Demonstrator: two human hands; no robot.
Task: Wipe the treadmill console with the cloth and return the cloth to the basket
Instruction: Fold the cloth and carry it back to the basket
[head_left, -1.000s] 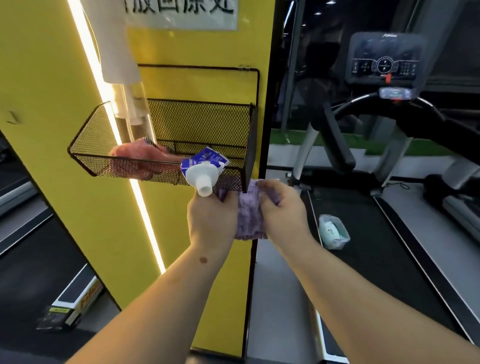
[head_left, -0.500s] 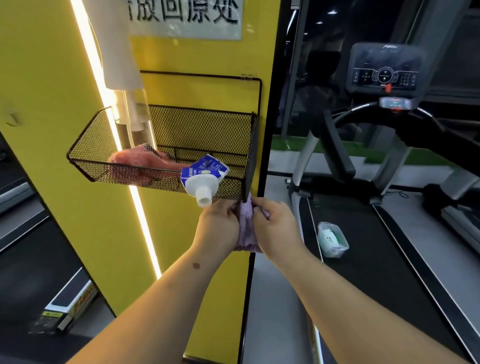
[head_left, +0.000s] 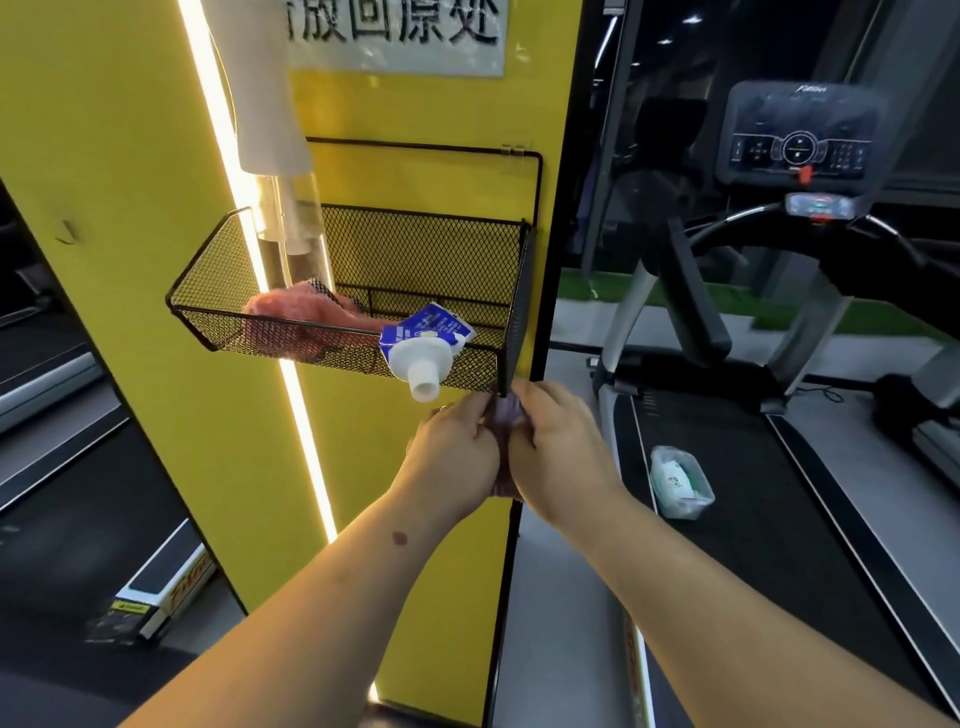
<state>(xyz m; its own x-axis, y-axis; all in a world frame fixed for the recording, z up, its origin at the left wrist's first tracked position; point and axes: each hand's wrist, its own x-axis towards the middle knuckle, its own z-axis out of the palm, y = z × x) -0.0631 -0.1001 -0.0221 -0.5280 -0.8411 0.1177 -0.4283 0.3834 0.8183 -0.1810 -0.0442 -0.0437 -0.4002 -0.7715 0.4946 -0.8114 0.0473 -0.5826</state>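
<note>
Both hands bunch a small purple fuzzy cloth (head_left: 503, 418) between them, just below the near right corner of the black wire-mesh wall basket (head_left: 332, 340) on the yellow pillar (head_left: 130, 156). Left hand (head_left: 457, 457) and right hand (head_left: 558, 457) curl their fingers round the cloth from either side, palms facing, mostly hiding it. The visible strip runs roughly vertical, long axis up-down, top end just under the basket corner.

Likely step: folding the cloth compact. Do it well by keeping the edges tucked, then lifting it over the front rim and clear of the blue-and-white pouch with a white spout (head_left: 426, 343) hanging over that rim. A pink cloth (head_left: 301, 312) lies at the basket's left; free space looks to be at the right. The dark grey treadmill console (head_left: 797, 135) stands far right.
</note>
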